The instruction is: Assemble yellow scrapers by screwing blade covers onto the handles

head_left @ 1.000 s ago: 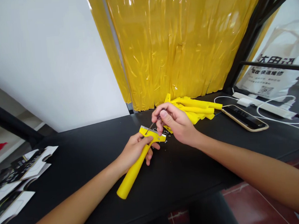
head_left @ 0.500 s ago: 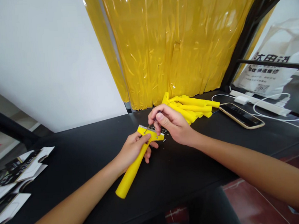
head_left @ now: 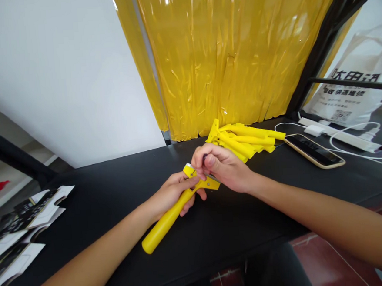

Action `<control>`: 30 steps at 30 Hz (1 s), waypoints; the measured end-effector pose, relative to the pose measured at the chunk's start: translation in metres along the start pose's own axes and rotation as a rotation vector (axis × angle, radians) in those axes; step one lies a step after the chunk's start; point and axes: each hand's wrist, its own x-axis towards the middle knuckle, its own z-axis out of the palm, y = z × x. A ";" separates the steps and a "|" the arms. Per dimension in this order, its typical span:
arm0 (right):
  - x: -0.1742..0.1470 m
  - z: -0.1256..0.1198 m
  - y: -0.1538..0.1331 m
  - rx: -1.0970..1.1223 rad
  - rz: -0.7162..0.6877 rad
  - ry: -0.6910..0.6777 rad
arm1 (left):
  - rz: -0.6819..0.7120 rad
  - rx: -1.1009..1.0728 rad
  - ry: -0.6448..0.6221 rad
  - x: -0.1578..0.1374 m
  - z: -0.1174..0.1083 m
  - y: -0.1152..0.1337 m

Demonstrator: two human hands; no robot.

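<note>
Over the desk point(head_left: 117, 205), nearer you than the yellow pile point(head_left: 248, 140), is your yellow tool point(head_left: 164, 226): probably light and stiff, its smooth handle perhaps slippery. Your left hand point(head_left: 171, 191) has its fingers closed around the neck, a sound hold, away from the silvery edge point(head_left: 188, 165). Your right hand point(head_left: 227, 167), fingers curled, pinches a small dark-ended piece point(head_left: 204, 157) over the head.

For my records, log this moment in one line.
left hand: holds yellow T-shaped piece; right hand: holds dark-ended tool at its head; beyond: yellow pile, phone
</note>
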 end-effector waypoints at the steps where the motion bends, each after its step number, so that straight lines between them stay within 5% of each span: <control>1: 0.000 0.000 -0.002 -0.011 0.002 -0.034 | -0.014 -0.007 -0.023 -0.001 -0.001 0.001; 8: 0.000 -0.006 -0.011 0.066 0.096 -0.158 | -0.057 0.104 -0.221 -0.008 0.003 0.006; 30: 0.001 -0.004 -0.001 0.128 0.157 0.089 | 0.022 0.120 -0.008 -0.002 0.010 -0.001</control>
